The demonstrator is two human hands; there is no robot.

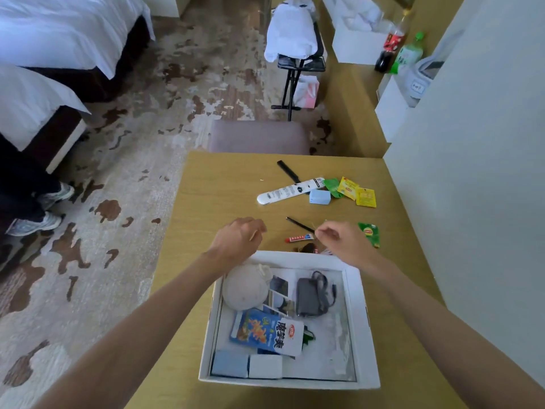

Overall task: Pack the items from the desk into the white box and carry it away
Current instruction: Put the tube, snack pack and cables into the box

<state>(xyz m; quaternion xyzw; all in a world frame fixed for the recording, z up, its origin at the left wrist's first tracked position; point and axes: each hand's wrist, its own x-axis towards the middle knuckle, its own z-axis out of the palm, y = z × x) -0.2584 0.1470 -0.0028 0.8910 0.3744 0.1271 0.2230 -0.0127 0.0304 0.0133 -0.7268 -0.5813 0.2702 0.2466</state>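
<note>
The white box (363,320) stands open on the desk's near end. It holds a round pale pouch (244,290), a black charger (309,296), a blue snack packet (265,332), photos and two small boxes. Beyond it lie a black pen (299,224), a red-and-white tube (299,238), a green tea sachet (370,233), a white remote (289,191), a black comb (287,169), a small blue box (320,197) and yellow sachets (348,188). My left hand (239,237) hovers curled over the box's far edge, a thin pale stick poking from its fingers. My right hand (336,240) pinches the pen's near end.
A padded chair (259,137) is pushed against the desk's far edge. A wall (472,172) borders the right side. Further back are a luggage rack (298,63) with a white bag, white boxes and two bottles (398,48). Another person's sneakers (44,208) rest on the carpet, left.
</note>
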